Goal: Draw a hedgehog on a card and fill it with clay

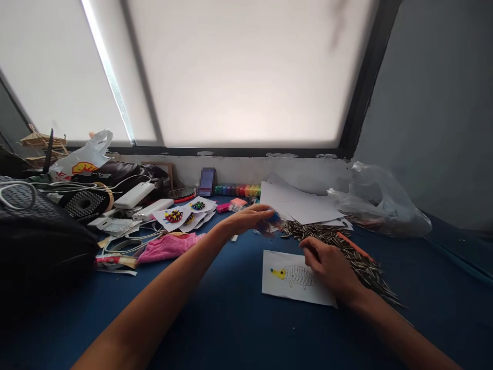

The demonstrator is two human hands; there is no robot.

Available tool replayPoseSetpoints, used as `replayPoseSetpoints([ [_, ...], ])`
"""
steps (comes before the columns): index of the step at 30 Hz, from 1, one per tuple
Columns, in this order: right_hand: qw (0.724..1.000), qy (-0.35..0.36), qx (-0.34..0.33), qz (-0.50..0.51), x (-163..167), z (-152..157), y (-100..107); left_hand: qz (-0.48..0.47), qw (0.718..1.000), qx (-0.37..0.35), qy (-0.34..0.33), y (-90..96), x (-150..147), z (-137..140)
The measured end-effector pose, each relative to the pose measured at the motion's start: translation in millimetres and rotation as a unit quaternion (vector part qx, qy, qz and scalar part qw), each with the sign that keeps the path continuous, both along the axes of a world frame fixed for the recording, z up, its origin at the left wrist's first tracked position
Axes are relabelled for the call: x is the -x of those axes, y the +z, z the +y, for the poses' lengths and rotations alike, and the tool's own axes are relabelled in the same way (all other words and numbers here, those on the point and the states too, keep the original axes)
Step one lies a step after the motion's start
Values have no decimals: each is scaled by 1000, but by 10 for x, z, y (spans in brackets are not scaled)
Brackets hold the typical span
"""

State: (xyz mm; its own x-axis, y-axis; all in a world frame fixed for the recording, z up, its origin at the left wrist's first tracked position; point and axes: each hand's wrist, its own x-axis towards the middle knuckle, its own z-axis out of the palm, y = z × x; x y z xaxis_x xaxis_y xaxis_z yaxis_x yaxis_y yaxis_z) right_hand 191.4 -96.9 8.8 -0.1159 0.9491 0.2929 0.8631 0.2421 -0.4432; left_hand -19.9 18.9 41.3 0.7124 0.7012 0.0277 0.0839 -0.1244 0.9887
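Observation:
My left hand (248, 218) reaches out over the middle of the table, with its fingers closed on a small clear plastic packet (271, 226) that has something blue in it. A sheet of white paper (269, 282) with a drawn hedgehog (296, 275) lies flat nearer to me. The hedgehog has a yellow face, a blue nose and a body of short dark marks. Over the sheet's right part is my right hand (327, 264), its fingers curled together; whatever is between them is hidden. Beyond it spreads a pile of striped sunflower seeds (358, 262).
An orange strip (356, 246) lies among the seeds. White sheets (300, 200) and a clear plastic bag (385, 205) are behind. Colourful clay blocks (239, 190) line the wall. Decorated paper cards (173, 217), a pink cloth (167, 247), cables and a black bag (42, 246) crowd the left.

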Motion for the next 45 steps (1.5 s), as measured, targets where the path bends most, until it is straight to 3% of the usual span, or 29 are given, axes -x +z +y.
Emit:
replayPoseSetpoints([
  [2, 1000, -10, -12, 18, -30, 14, 10, -24, 999, 30, -21, 4, -13, -13],
  [5, 998, -21, -28, 43, -70, 34, 21, -12, 1000, 9, -12, 9, 10, 22],
  [11, 996, -23, -42, 71, -98, 48, 41, 12, 991, -42, 125, -134, 107, 192],
  [15, 996, -22, -40, 72, -92, 41, 49, 44, 988, -47, 142, -217, 82, 230],
  [21, 996, -21, -52, 69, -78, 37, 48, 161, 951, -153, 215, -60, 314, 344],
  [26, 997, -10, -45, 56, -54, 29, 29, 335, 918, -150, 148, 57, 677, 391],
  [31, 998, 0, -37, 42, -66, 26, 24, 389, 904, -143, 106, 13, 763, 393],
  [40, 998, -14, -54, 41, -85, 15, 55, 236, 954, -182, 42, 92, 385, 224],
  [45, 995, -41, -54, 79, -103, 6, 99, 101, 989, -98, -40, 64, 49, 7],
])
